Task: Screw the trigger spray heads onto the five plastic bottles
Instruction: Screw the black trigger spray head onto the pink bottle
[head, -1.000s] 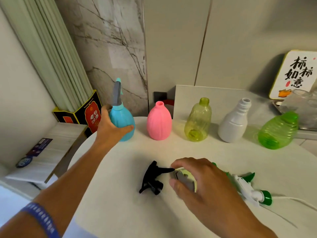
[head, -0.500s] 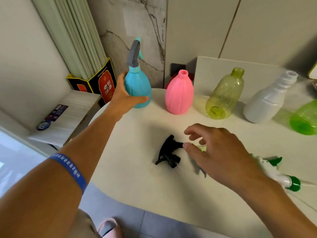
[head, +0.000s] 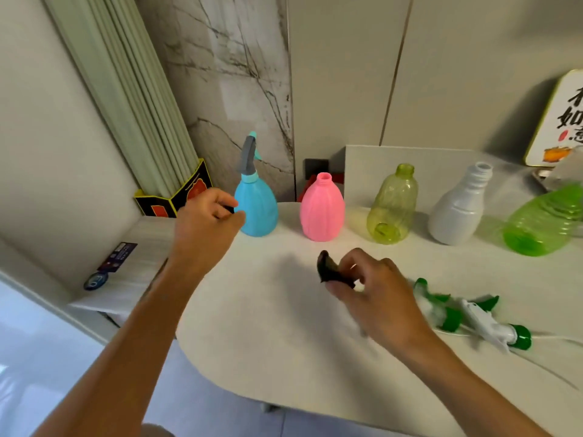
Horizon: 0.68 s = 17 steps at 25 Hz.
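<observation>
Along the back of the white table stand a blue bottle with a grey spray head on it, an open pink bottle, a yellow-green bottle, a white bottle and a green bottle leaning at the right edge. My right hand holds a black trigger spray head above the table. My left hand hovers just left of the blue bottle, fingers loosely curled, holding nothing. Two white-and-green spray heads lie on the table to the right.
A black and red box and folded green slats stand at the back left. A low white ledge with a sticker sits left of the table. A framed sign leans on the wall at the far right.
My left hand has let go of the blue bottle and pulled back a little. My right hand has picked the black spray head up off the table.
</observation>
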Motion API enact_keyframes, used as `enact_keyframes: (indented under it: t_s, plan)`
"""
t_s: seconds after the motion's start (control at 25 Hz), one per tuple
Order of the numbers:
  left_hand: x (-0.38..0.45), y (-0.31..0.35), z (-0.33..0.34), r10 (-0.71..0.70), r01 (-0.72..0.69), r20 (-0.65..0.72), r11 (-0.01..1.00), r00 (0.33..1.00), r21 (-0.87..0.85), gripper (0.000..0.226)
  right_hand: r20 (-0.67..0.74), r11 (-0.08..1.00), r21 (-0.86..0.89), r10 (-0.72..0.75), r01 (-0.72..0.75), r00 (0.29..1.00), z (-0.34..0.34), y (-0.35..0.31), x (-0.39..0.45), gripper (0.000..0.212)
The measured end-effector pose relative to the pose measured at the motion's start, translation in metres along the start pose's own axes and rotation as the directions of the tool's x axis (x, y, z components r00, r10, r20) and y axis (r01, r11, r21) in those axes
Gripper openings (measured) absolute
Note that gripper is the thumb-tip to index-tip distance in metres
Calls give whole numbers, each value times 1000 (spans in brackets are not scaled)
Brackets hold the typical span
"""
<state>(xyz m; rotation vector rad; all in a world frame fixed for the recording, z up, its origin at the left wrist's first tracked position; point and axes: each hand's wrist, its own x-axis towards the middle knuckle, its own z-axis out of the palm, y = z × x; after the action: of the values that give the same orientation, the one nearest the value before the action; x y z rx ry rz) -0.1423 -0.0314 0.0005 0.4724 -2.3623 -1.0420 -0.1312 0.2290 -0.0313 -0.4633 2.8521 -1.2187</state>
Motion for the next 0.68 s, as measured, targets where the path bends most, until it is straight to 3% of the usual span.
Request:
enact_keyframes:
  t_s: [0.08,0.12,0.2,0.28,0.4,0.56,0.68]
  plan:
    - [-20,22,21,204,-204,17,979,979,6,23,-138,849,523,178,-81,974,-34,1,3,16]
    - [-27,29,36,280,-281,21,959,960,29,30,-137,726,682,240,-84,961,-52,6,4,19]
    - [-29,33,63,291,-294,63,955,955,41,46,-81,561,823,262,-84,962,-79,16,5,31]
    - [-21,31,87,176,-176,106,984,979,-12,64,-48,485,872,229,-71,972,-98,23,4,39]
    - [-8,27,120,22,-11,114,995,993,-101,94,-56,466,883,220,-55,974,-114,33,6,48]
    - [1,32,164,-127,150,157,979,979,-141,124,-163,564,825,165,43,973,-130,37,8,61]
    - [3,29,187,-135,166,156,966,978,-200,121,-230,615,784,157,88,960,-135,41,14,57]
